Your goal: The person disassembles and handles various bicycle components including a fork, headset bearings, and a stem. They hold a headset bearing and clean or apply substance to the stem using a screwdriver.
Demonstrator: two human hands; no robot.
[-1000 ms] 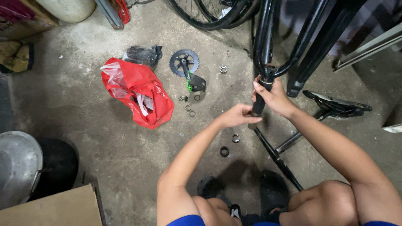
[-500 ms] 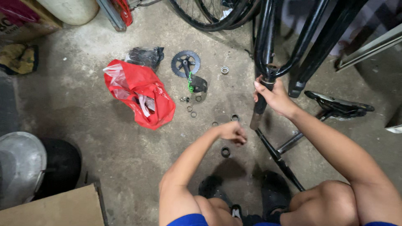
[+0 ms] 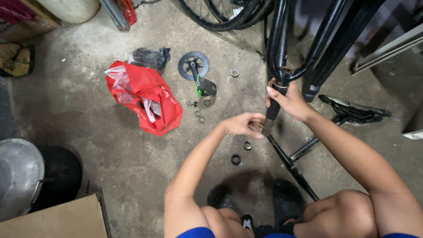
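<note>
My right hand (image 3: 291, 102) is closed around a black tube (image 3: 271, 115) that sticks down from the black bicycle frame (image 3: 277, 39). My left hand (image 3: 240, 123) sits at the lower end of that tube, fingers pinched on what looks like a small metal ring. Just below it on the concrete floor lie a silver ring (image 3: 247, 144) and a black ring (image 3: 235, 158). A thin black rod (image 3: 291, 165) runs from the tube's end toward my feet.
A chainring with crank and pedal (image 3: 194, 66), small washers (image 3: 200, 115) and a bearing (image 3: 235, 72) lie beside a red plastic bag (image 3: 143, 97). A saddle (image 3: 352, 108) rests at right, a wheel (image 3: 216, 17) at top, a cardboard box (image 3: 57, 220) and a metal pot (image 3: 17, 176) at lower left.
My left hand dropped from the tube toward the rings on the floor, then rose back to the tube's lower end. My right hand kept its grip on the tube.
</note>
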